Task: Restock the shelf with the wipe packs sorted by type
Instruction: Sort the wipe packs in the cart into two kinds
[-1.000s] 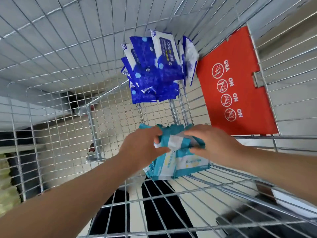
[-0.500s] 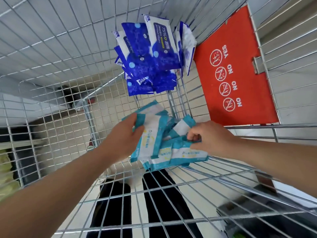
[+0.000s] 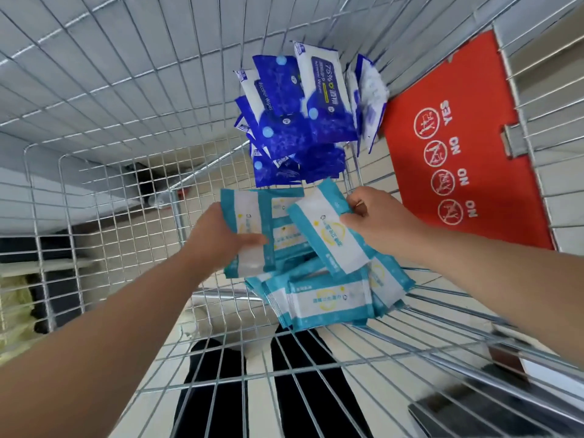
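A wire cart [image 3: 126, 90] carries everything. On its mesh floor a heap of teal wipe packs [image 3: 328, 301] lies near the middle. Beyond it, dark blue wipe packs [image 3: 284, 134] are piled just beside a red sign panel [image 3: 474, 172] on the cart's wall.

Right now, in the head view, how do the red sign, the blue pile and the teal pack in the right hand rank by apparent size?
1. Red sign, largest.
2. Blue pile, slightly smaller.
3. Teal pack in the right hand, smallest, though nearest the camera.
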The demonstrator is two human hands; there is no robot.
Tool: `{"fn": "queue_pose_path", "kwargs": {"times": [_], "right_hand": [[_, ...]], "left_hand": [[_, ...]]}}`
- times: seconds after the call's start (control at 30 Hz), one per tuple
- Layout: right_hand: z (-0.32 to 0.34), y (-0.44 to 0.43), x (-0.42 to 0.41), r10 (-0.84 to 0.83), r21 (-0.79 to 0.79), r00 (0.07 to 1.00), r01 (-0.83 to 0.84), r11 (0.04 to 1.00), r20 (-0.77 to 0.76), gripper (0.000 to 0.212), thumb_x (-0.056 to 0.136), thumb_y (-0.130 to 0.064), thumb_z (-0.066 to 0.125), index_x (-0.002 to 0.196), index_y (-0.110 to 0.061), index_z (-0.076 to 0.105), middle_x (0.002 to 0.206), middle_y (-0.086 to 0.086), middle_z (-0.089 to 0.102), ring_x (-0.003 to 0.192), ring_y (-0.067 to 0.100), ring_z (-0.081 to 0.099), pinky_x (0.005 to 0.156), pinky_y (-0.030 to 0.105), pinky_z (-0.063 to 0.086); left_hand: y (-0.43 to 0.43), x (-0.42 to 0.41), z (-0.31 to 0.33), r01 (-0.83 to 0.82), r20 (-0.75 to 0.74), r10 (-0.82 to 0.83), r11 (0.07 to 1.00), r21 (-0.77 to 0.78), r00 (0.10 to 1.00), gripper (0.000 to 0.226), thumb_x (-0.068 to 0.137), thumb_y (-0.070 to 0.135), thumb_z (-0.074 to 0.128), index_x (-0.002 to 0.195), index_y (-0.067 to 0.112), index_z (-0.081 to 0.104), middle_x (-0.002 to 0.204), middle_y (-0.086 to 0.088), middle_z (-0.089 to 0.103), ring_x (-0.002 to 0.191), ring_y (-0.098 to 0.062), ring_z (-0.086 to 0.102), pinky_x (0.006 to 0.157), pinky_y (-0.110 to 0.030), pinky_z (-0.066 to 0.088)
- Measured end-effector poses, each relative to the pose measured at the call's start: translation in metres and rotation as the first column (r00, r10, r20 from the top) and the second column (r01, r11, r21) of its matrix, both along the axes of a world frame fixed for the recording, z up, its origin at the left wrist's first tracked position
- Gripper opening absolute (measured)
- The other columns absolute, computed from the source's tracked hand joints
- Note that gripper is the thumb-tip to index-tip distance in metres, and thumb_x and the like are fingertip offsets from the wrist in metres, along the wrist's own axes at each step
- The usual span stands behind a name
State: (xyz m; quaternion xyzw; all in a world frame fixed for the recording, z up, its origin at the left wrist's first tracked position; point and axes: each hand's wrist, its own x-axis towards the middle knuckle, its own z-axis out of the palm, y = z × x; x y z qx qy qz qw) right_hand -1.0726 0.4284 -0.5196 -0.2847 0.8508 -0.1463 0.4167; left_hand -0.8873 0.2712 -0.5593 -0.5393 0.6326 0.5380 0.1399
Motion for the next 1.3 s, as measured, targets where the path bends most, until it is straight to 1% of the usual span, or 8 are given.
{"fn": "queue_pose_path", "kwargs": {"times": [0.13,0.37,0.53,0.73,0.97,1.07,1.2,1.3], "right_hand": [[-0.015,-0.028,0.001,-0.079,0.075,0.993,0.072,0.995,0.085,0.018,0.092,-0.011,0.054,0.094,0.003,0.063,0.069,0.009,0.054,0.051,0.015,0.044,0.037,0.016,0.031],[-0.052,-0.052,0.011,-0.16,0.246,0.973,0.116,0.962,0.165,0.031,0.081,-0.006,0.067,0.109,0.009,0.062,0.099,0.02,0.066,0.076,0.022,0.055,0.062,0.026,0.039],[-0.06,-0.052,0.013,-0.241,0.247,0.954,0.194,0.95,0.178,0.034,0.081,-0.006,0.068,0.112,0.006,0.062,0.111,0.025,0.065,0.076,0.022,0.056,0.065,0.028,0.039],[-0.058,-0.063,0.026,-0.29,0.226,0.936,0.244,0.943,0.199,0.022,0.083,-0.007,0.067,0.103,0.001,0.066,0.081,0.011,0.062,0.059,0.016,0.052,0.045,0.017,0.037],[-0.039,-0.048,0.0,-0.451,0.29,0.881,0.398,0.87,0.144,0.018,0.086,-0.006,0.056,0.07,-0.008,0.048,0.057,0.004,0.034,0.05,0.018,0.029,0.05,0.024,0.02],[-0.038,-0.038,-0.012,-0.506,0.278,0.85,0.456,0.845,0.143,0.008,0.084,-0.008,0.058,0.084,0.0,0.06,0.067,0.013,0.048,0.063,0.022,0.045,0.06,0.029,0.031],[-0.048,-0.03,-0.018,-0.529,0.286,0.836,0.476,0.832,0.146,0.025,0.075,-0.01,0.059,0.096,0.0,0.067,0.1,0.025,0.068,0.093,0.038,0.066,0.075,0.038,0.046],[-0.054,-0.028,-0.02,-0.524,0.279,0.837,0.471,0.837,0.158,0.037,0.062,-0.017,0.059,0.095,-0.001,0.067,0.109,0.028,0.065,0.103,0.044,0.063,0.089,0.059,0.046]], "left_hand": [[-0.023,-0.009,-0.014,-0.051,-0.014,0.05,0.997,-0.061,0.999,0.033,0.076,0.01,0.078,0.101,0.015,0.058,0.096,-0.004,0.065,0.069,-0.013,0.06,0.05,-0.02,0.044],[-0.034,-0.027,-0.045,0.069,0.021,-0.067,0.99,-0.121,0.998,0.039,0.078,0.009,0.076,0.114,0.009,0.062,0.105,-0.006,0.065,0.087,-0.022,0.058,0.075,-0.031,0.047],[-0.041,-0.02,-0.057,0.017,-0.002,-0.017,0.995,-0.102,1.0,0.039,0.075,0.01,0.079,0.11,0.009,0.063,0.097,-0.004,0.065,0.085,-0.021,0.061,0.072,-0.03,0.047],[-0.035,-0.001,-0.064,0.002,-0.043,-0.005,0.998,-0.058,0.999,0.034,0.081,0.009,0.072,0.113,0.007,0.059,0.101,-0.006,0.066,0.089,-0.023,0.063,0.068,-0.028,0.045],[-0.044,0.009,-0.056,-0.093,-0.088,0.094,0.996,0.016,0.992,0.037,0.077,0.012,0.078,0.11,0.009,0.062,0.104,-0.003,0.069,0.084,-0.018,0.066,0.064,-0.027,0.053],[-0.033,-0.005,-0.058,0.011,-0.072,-0.01,1.0,0.013,0.997,0.028,0.08,0.016,0.076,0.105,0.008,0.067,0.098,-0.004,0.066,0.076,-0.015,0.062,0.058,-0.022,0.047],[-0.027,-0.02,-0.072,0.302,0.016,-0.309,0.914,-0.27,0.951,0.036,0.081,0.026,0.072,0.111,0.007,0.067,0.135,-0.003,0.046,0.121,-0.023,0.044,0.095,-0.026,0.035],[-0.029,-0.025,-0.077,0.361,0.0,-0.381,0.876,-0.322,0.925,0.041,0.082,0.023,0.072,0.119,0.009,0.065,0.14,0.002,0.043,0.123,-0.024,0.043,0.101,-0.033,0.039]]}}
